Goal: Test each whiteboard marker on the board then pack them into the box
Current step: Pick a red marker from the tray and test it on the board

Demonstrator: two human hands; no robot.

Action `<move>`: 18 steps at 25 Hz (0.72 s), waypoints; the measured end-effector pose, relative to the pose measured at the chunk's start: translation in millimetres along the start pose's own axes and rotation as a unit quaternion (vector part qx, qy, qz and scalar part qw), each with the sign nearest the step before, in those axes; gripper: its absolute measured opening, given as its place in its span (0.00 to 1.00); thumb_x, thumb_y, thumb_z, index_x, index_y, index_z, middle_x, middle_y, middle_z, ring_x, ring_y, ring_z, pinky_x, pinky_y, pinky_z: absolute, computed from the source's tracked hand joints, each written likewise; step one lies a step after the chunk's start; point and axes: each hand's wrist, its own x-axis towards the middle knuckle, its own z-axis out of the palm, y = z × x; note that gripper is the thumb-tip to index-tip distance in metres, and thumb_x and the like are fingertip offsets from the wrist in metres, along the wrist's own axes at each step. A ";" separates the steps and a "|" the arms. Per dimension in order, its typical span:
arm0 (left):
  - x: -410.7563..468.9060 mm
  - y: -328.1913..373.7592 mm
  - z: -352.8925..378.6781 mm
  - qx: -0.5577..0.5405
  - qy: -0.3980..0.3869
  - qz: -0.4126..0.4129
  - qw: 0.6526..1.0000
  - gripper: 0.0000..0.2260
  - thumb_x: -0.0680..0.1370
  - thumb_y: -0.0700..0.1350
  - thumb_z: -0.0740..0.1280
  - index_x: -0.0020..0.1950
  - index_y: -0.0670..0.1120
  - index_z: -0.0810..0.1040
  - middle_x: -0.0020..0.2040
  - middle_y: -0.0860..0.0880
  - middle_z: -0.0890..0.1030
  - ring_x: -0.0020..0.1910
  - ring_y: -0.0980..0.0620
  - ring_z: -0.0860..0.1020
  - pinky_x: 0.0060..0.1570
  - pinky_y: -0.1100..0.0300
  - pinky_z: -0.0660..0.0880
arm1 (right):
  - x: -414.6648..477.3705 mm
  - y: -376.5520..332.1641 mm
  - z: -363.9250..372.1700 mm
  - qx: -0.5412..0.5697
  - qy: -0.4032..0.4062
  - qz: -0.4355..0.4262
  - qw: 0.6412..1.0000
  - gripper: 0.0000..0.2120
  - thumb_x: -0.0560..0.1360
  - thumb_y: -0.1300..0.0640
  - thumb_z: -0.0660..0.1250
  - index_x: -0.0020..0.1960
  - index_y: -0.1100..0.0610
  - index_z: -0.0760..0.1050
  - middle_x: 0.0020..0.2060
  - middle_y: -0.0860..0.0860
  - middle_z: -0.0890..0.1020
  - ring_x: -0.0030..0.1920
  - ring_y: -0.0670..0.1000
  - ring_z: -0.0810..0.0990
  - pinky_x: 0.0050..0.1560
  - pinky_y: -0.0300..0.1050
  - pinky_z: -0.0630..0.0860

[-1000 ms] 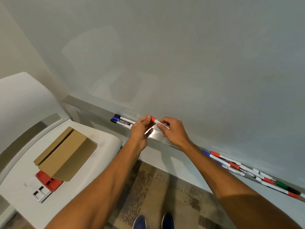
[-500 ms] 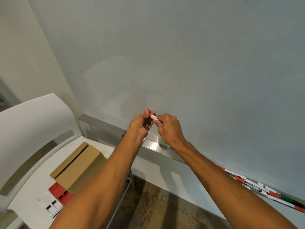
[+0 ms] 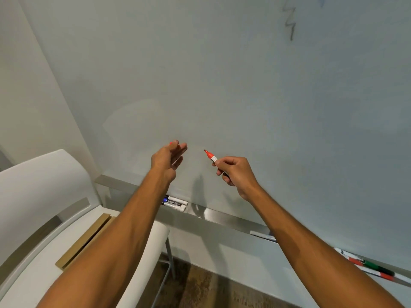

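Observation:
My right hand [image 3: 233, 172] grips an uncapped red marker [image 3: 210, 155], its tip pointing up and left, close to the whiteboard [image 3: 222, 74]. My left hand [image 3: 169, 158] is raised to the left of it and pinches the red cap [image 3: 170, 143], of which only a sliver shows above the thumb. Two blue-capped markers [image 3: 175, 202] lie at the left end of the metal tray [image 3: 222, 215]. Several more markers [image 3: 373, 266], red and green among them, lie on the tray at the right. The cardboard box [image 3: 89, 236] rests on the chair, mostly behind my left arm.
A white chair [image 3: 33, 196] stands at the lower left against the wall. A dark zigzag scribble [image 3: 290, 21] marks the board at the upper right. Patterned floor shows below the tray.
My hands rose from the tray and pulled apart, the cap coming off the red marker. The cap stayed in my left hand, the marker in my right. The camera tilted up.

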 end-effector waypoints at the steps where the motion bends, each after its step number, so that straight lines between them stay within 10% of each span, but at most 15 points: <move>1: -3.1 1.2 9.0 0.007 -0.003 0.017 1.000 0.02 0.81 0.41 0.65 0.50 0.45 0.78 0.45 0.47 0.86 0.46 0.52 0.85 0.47 0.58 0.76 | -0.9 -6.8 -4.4 0.011 0.010 -0.014 1.000 0.06 0.78 0.62 0.67 0.49 0.61 0.83 0.34 0.56 0.80 0.27 0.49 0.69 0.26 0.38 0.65; 8: -35.6 42.9 85.8 0.058 -0.091 0.159 0.981 0.07 0.80 0.37 0.60 0.43 0.44 0.72 0.32 0.49 0.68 0.29 0.52 0.65 0.33 0.58 0.68 | -13.4 -88.8 -58.9 0.020 0.120 -0.167 0.978 0.09 0.77 0.65 0.66 0.51 0.55 0.83 0.38 0.60 0.82 0.31 0.52 0.74 0.28 0.39 0.69; 13: -62.9 80.7 140.5 0.159 -0.106 0.346 0.919 0.05 0.79 0.45 0.69 0.52 0.48 0.83 0.44 0.51 0.82 0.37 0.54 0.74 0.40 0.59 0.74 | -28.6 -147.9 -101.5 0.002 0.184 -0.249 0.951 0.09 0.77 0.64 0.67 0.51 0.54 0.83 0.38 0.59 0.82 0.31 0.53 0.75 0.31 0.40 0.71; 18: -91.9 110.8 188.7 0.122 -0.110 0.439 0.883 0.19 0.81 0.41 0.58 0.70 0.51 0.76 0.35 0.48 0.84 0.31 0.53 0.77 0.39 0.62 0.77 | -39.8 -190.1 -132.8 -0.045 0.268 -0.313 0.910 0.09 0.76 0.64 0.68 0.50 0.52 0.83 0.37 0.56 0.82 0.30 0.51 0.75 0.33 0.44 0.73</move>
